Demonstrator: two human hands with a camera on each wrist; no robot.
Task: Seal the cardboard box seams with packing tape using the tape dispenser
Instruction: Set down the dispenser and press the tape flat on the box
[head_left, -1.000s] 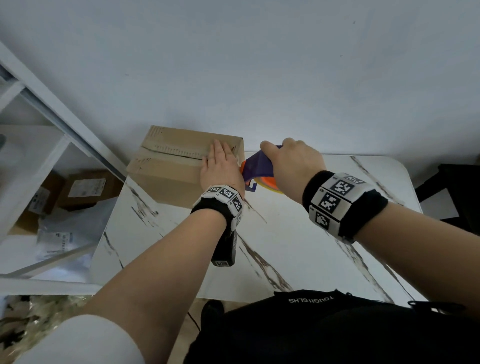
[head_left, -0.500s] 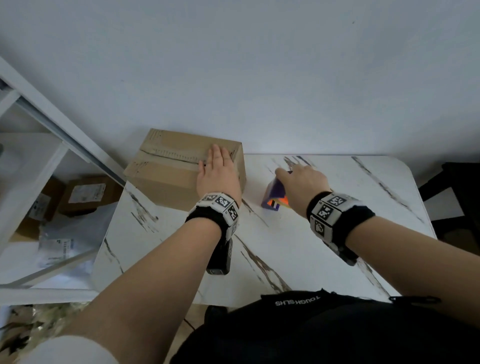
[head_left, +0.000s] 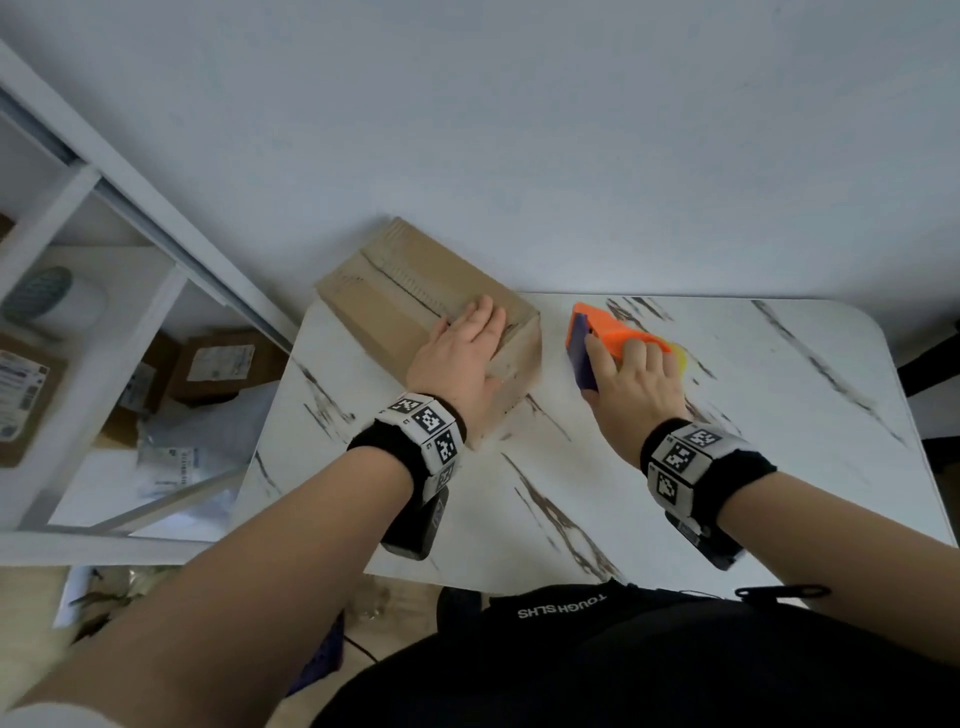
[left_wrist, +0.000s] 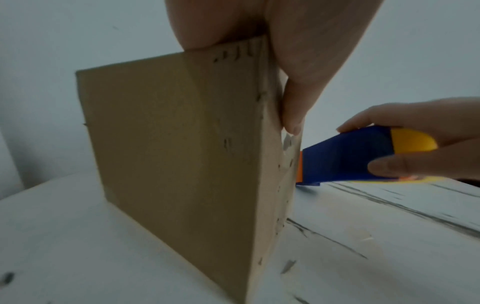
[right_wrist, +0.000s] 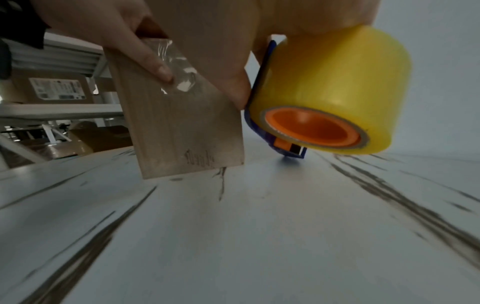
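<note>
Cardboard box (head_left: 415, 317) is shown from the head view at the far left corner of a marble-patterned table (head_left: 779, 467). The left hand (head_left: 462, 358) is laid flat on the box's near end, fingers straight, thumb down its side. Just right of the box, the tape dispenser (head_left: 597, 338) is gripped by the right hand (head_left: 634, 384).

From the left wrist, the dispenser's blue body (left_wrist: 345, 156) is seen low beside the box, near the tabletop.

From the right wrist, the yellow tape roll (right_wrist: 330, 90) is seen clasped, and a clear tape end (right_wrist: 179, 70) appears stuck on the box's side.

Judged step: between runs of tape. Next, the dispenser would need bringing to an untaped seam.
</note>
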